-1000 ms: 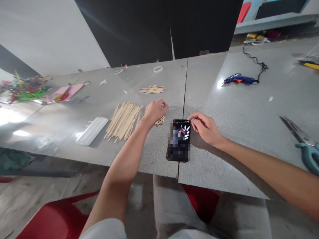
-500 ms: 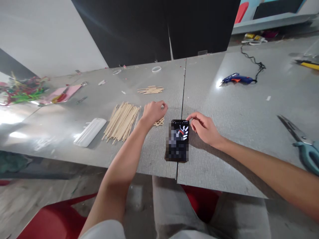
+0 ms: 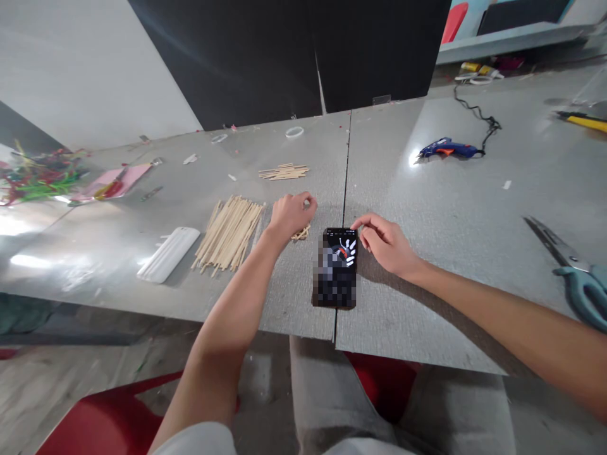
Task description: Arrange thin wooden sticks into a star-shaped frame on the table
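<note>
A black phone [image 3: 336, 268] lies flat on the grey table [image 3: 427, 208] near its front edge, over the seam between two panels. My right hand [image 3: 385, 245] rests beside the phone's top right corner, fingers curled, the forefinger tip touching that corner. My left hand [image 3: 289, 215] is curled in a loose fist left of the phone, resting over a small piece made of joined wooden sticks [image 3: 301, 234]. What the fist holds is hidden. A loose pile of wooden sticks [image 3: 228, 231] lies just left of that hand.
A smaller stick bundle [image 3: 283, 171] and a white tape ring [image 3: 294, 132] lie farther back. A white flat case [image 3: 169, 253] sits left, coloured pipe cleaners [image 3: 38, 179] far left. A blue glue gun [image 3: 446, 149] with cord lies back right, scissors [image 3: 569, 265] at the right edge.
Both hands and the phone stay where they were; only the camera view has drifted slightly.
</note>
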The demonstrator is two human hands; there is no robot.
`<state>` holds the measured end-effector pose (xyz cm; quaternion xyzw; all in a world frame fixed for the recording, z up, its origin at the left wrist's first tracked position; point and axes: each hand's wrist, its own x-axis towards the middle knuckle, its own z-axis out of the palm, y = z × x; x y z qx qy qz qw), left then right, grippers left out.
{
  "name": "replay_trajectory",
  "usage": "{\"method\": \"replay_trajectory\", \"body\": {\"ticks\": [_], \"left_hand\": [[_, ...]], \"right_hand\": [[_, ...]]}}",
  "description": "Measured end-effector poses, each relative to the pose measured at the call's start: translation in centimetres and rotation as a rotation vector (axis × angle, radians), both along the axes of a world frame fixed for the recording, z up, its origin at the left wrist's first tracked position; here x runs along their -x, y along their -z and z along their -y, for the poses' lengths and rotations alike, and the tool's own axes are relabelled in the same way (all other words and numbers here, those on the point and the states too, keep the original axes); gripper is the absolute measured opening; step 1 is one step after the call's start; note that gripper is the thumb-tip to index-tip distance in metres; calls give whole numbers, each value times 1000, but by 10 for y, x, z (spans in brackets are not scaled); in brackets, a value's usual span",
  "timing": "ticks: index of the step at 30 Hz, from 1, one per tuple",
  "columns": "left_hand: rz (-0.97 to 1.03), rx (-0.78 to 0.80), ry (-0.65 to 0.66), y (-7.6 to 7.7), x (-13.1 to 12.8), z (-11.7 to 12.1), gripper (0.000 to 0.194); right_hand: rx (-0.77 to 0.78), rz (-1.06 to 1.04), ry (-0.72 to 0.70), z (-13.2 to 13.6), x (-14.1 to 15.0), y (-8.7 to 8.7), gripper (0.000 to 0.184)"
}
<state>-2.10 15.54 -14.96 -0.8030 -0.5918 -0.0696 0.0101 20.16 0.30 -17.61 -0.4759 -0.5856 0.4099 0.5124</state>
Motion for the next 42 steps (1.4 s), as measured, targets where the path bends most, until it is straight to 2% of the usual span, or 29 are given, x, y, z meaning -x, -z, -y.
{"method": "replay_trajectory", "body": {"ticks": [20, 33, 42], "left_hand": [[17, 5, 25, 2, -1, -1, 43], [-36, -57, 32, -3, 0, 2, 55], [-18, -25, 30, -9, -2, 6, 52]], "right_hand": [[-8, 20, -11, -1, -1, 3, 16], [-7, 11, -11, -2, -2, 5, 16], [2, 22, -6, 0, -1, 2, 17]]}}
